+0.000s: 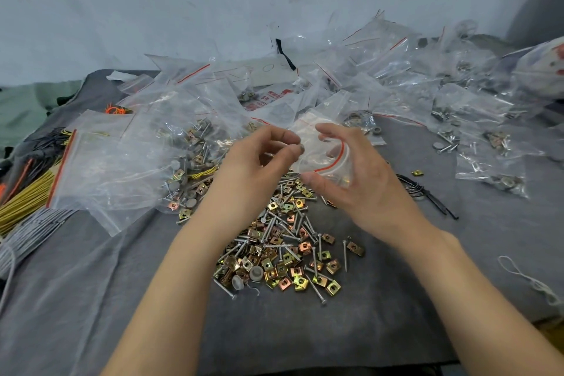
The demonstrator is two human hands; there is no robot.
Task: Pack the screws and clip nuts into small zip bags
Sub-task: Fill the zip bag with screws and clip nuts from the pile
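Left hand [254,162]: silver screw [300,148]; right hand [361,183]: clear red-striped bag [316,139]

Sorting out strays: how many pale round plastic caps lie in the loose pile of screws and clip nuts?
2 pale round plastic caps, both at the near left edge of the loose pile: one, one beside it. Others may be buried.

Zip bags [396,76] behind hardware pile [287,241]; wires [27,195] left.

clip nuts [285,265]: gold, copper | screws [314,256]: silver | zip bag [323,159]: clear, red strip | cloth [381,290]: grey | wires [24,201]: yellow
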